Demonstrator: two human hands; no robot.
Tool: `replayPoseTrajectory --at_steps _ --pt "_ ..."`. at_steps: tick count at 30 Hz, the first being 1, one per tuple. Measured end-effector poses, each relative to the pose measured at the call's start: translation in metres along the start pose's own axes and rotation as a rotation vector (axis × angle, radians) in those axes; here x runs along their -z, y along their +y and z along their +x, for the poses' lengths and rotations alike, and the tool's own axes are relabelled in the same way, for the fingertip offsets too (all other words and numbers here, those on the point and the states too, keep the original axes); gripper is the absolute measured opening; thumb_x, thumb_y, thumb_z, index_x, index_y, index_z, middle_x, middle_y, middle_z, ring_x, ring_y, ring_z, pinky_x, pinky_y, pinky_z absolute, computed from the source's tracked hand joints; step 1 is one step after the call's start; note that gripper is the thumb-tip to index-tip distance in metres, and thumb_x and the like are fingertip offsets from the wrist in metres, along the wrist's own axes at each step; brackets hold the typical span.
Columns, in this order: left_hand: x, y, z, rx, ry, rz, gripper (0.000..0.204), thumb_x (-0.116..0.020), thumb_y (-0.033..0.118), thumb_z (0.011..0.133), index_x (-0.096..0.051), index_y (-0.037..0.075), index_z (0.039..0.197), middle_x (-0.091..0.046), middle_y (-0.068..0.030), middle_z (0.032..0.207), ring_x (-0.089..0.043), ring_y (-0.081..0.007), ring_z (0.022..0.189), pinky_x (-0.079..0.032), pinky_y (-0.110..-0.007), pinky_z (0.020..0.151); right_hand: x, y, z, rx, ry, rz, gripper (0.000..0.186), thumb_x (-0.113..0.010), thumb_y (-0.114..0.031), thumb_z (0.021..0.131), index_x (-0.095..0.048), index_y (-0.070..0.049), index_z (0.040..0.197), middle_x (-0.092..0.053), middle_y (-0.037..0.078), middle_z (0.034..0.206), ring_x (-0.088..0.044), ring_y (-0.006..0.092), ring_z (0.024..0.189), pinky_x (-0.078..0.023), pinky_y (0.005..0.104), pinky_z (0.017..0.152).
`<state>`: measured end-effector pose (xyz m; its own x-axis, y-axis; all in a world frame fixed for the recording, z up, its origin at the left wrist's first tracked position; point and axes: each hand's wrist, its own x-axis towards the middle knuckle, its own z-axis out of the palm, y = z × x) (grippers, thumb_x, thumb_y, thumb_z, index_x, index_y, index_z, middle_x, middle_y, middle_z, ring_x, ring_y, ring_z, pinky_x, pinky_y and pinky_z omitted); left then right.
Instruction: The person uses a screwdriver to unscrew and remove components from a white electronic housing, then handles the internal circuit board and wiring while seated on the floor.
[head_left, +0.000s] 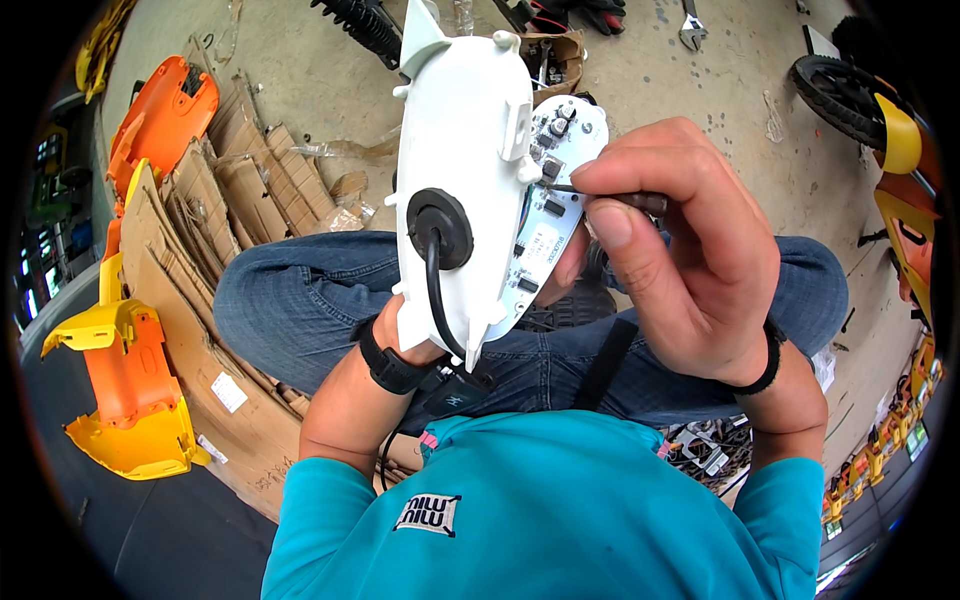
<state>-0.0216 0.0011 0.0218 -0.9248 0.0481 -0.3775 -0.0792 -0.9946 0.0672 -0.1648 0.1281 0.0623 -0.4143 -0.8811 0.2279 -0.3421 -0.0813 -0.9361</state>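
Note:
My left hand (398, 330) is closed around a white plastic housing (460, 140) from below, and most of its fingers are hidden behind it. A round black grommet (441, 229) sits in the housing, with a black cable (436, 300) coming out. Beside the housing, on its right, is a white circuit board (547, 235) with small components, and a fingertip shows at its edge. Between thumb and fingertips my right hand (680, 240) pinches a small screwdriver (640, 202). Its thin shaft points left, and the tip is over the board close to the housing's edge.
Flattened cardboard (200, 330) lies at the left, with orange and yellow plastic covers (130, 375) on it and an orange cover (165, 115) farther off. An adjustable wrench (692, 30) lies on the floor ahead, near a small carton (560, 65). A black wheel (840, 100) stands far right.

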Motion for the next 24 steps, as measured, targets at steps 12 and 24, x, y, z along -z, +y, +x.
replayPoseTrajectory --at_steps 12,24 --pt "-0.025 -0.002 0.010 -0.014 0.352 0.059 0.054 -0.033 0.052 0.093 -0.050 0.002 0.082 -0.048 -0.0071 0.071 -0.038 -0.0155 0.062 -0.028 -0.030 0.056 -0.006 0.001 -0.005 -0.155 0.068 0.089 0.019 -0.056 0.005 0.087 -0.056 0.005 0.105 -0.054 0.011 0.100 -0.055 0.0129 0.084 -0.045 0.0226 0.075" --pt "0.023 -0.004 0.013 0.048 -0.195 -0.208 0.041 -0.037 0.037 0.096 -0.041 -0.002 0.109 -0.050 -0.0148 0.097 -0.047 -0.0211 0.086 -0.040 -0.032 0.074 -0.004 -0.002 -0.003 -0.097 0.072 0.017 0.018 -0.060 0.008 0.082 -0.059 0.006 0.100 -0.058 0.011 0.091 -0.056 0.0155 0.082 -0.046 0.0240 0.072"
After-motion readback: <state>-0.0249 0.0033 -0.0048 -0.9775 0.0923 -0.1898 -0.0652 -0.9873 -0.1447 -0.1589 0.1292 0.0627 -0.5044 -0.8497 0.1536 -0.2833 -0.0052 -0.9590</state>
